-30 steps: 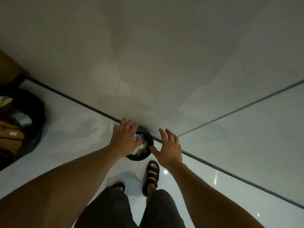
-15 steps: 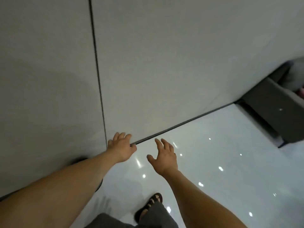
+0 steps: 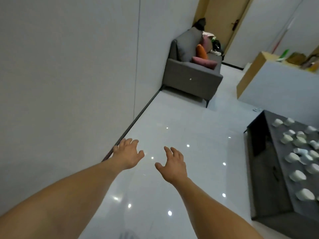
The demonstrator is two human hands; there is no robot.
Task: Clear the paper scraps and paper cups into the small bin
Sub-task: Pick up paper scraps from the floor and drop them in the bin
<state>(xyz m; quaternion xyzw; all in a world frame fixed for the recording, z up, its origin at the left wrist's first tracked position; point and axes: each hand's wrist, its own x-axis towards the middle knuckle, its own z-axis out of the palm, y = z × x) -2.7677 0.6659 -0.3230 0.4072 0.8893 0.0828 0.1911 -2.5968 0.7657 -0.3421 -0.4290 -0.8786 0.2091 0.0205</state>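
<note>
My left hand (image 3: 128,153) and my right hand (image 3: 173,163) are stretched out in front of me over the glossy white floor, fingers spread, both holding nothing. At the right stands a low dark table (image 3: 269,169) with several white paper cups and crumpled scraps (image 3: 297,175) scattered over its top, an arm's length to the right of my right hand. The small bin is out of view.
A white wall (image 3: 69,75) runs along my left, close to my left hand. A grey sofa (image 3: 191,75) with cushions stands against it further ahead. A white and wood counter (image 3: 276,80) is at the back right, a wooden door (image 3: 222,19) behind.
My view has swung right, away from the small black bin near my feet, along the wall to the room. The sofa and the dark table have come into view. Both hands stay open.
</note>
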